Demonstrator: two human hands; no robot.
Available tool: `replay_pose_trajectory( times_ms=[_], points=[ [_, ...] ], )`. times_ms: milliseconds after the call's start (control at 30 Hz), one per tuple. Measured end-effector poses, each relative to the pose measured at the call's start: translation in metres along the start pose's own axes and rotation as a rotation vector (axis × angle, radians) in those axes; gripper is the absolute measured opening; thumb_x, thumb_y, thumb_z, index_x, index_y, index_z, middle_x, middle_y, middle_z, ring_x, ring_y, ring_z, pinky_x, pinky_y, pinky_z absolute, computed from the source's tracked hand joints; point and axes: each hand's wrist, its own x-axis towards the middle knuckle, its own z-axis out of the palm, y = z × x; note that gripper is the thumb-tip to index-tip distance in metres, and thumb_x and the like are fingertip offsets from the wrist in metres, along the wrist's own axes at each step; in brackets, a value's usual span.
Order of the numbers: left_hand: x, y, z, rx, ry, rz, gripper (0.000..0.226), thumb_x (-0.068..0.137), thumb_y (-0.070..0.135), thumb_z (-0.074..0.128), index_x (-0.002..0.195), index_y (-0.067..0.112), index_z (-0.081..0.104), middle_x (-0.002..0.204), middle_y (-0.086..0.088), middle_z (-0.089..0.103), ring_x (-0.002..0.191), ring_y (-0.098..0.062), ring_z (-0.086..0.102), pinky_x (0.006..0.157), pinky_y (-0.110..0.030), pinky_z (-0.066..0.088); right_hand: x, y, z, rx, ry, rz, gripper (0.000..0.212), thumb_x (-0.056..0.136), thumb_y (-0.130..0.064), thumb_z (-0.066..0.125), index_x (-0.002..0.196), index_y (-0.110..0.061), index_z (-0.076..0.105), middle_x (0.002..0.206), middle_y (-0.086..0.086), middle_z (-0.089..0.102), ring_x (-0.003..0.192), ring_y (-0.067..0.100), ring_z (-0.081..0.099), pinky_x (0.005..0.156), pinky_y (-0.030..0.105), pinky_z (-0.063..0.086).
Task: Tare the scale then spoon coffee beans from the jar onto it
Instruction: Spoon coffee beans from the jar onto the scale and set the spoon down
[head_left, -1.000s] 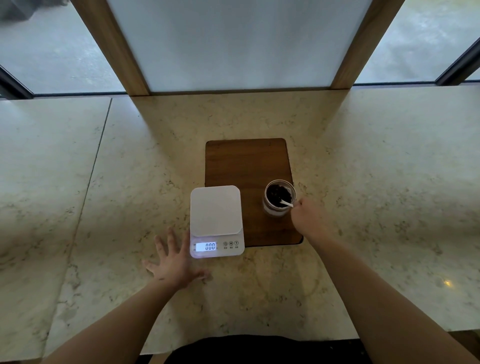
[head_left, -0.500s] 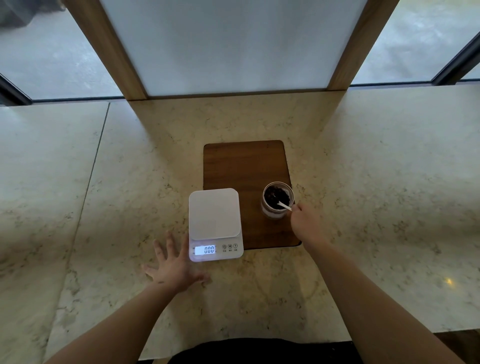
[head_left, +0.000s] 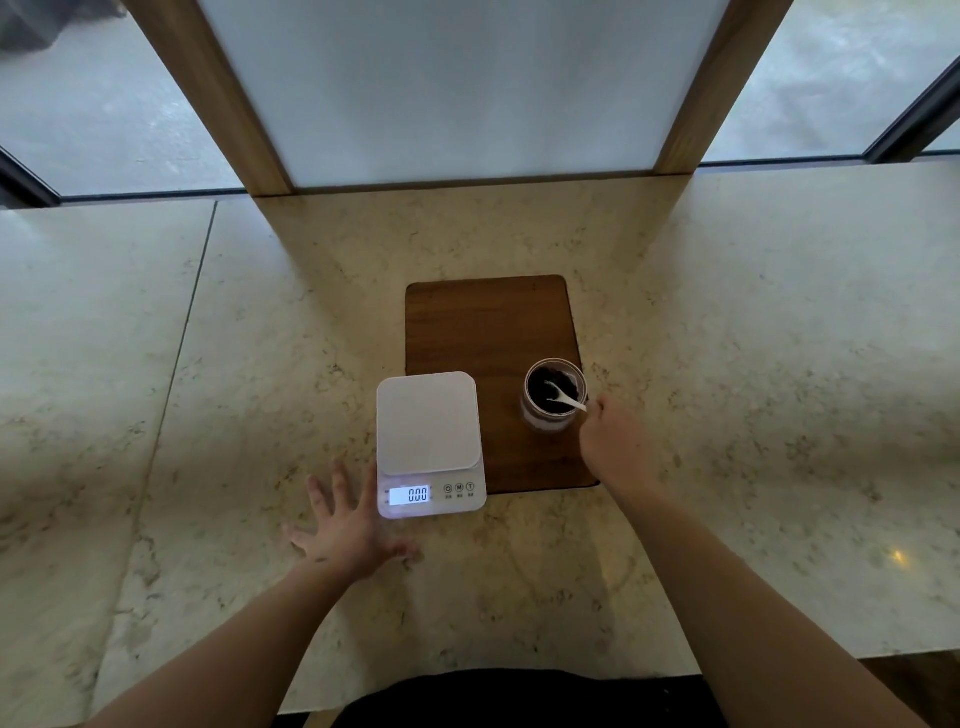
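A white digital scale (head_left: 428, 431) sits on the marble counter, its lit display reading 0.00 and its platform bare. To its right a glass jar (head_left: 551, 395) of dark coffee beans stands on a brown wooden board (head_left: 488, 322). A white spoon (head_left: 563, 397) rests with its bowl in the beans. My right hand (head_left: 615, 444) is beside the jar, fingers closed on the spoon's handle. My left hand (head_left: 345, 525) lies flat on the counter with fingers spread, just left of the scale's front corner.
The marble counter (head_left: 753, 389) stretches wide on both sides, with a seam line at the left. A frosted panel with wooden frame posts (head_left: 462, 88) rises at the back edge. The counter's near edge runs just below my forearms.
My right hand has stayed at the jar's rim on the spoon handle, and the spoon's bowl has dipped deeper into the beans. The left hand has barely shifted.
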Motion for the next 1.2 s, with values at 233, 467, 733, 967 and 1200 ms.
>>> replay_pose_trajectory(
  times_ms=[233,467,733,967,1200],
  points=[
    [-0.004,0.001,-0.002,0.009,-0.009,-0.008,0.143,0.044,0.103,0.052,0.135,0.052,-0.047,0.147,-0.004,-0.055,0.131,-0.04,-0.052,0.104,-0.086,-0.005,0.002,-0.01,-0.024,-0.446,0.186,-0.304,0.02,0.095,-0.002,0.041,0.08,-0.015,0.038,0.061,-0.003,0.037,0.049,0.016,0.04,0.044,0.029,0.023],
    [-0.01,0.006,-0.008,0.023,-0.036,-0.016,0.142,0.05,0.098,0.053,0.144,0.046,-0.04,0.146,-0.004,-0.054,0.134,-0.04,-0.05,0.106,-0.085,-0.001,0.013,-0.009,-0.01,-0.208,-0.066,-0.09,0.023,0.098,-0.007,0.039,0.078,-0.019,0.042,0.073,-0.003,0.043,0.065,0.015,0.042,0.05,0.026,0.024],
    [-0.011,0.007,-0.008,0.031,-0.032,-0.014,0.141,0.05,0.1,0.05,0.144,0.046,-0.04,0.149,-0.006,-0.053,0.134,-0.041,-0.048,0.106,-0.084,-0.004,0.014,-0.004,-0.01,0.014,-0.156,0.017,0.02,0.099,-0.012,0.038,0.083,-0.011,0.05,0.073,0.005,0.047,0.062,0.017,0.04,0.052,0.03,0.027],
    [-0.01,0.007,-0.007,0.025,-0.024,-0.012,0.142,0.049,0.101,0.05,0.144,0.046,-0.04,0.148,-0.005,-0.054,0.135,-0.041,-0.048,0.106,-0.083,-0.004,0.015,-0.006,-0.008,0.093,-0.189,0.1,0.024,0.1,-0.013,0.036,0.078,-0.015,0.045,0.074,0.003,0.043,0.065,0.018,0.039,0.054,0.031,0.029],
    [-0.01,0.007,-0.007,0.023,-0.027,-0.014,0.144,0.045,0.101,0.051,0.144,0.047,-0.04,0.151,-0.005,-0.052,0.134,-0.042,-0.048,0.106,-0.084,-0.003,0.013,-0.005,-0.01,0.198,-0.206,0.173,0.019,0.101,-0.014,0.036,0.086,-0.009,0.047,0.068,0.004,0.038,0.057,0.018,0.033,0.051,0.031,0.026]
  ],
)
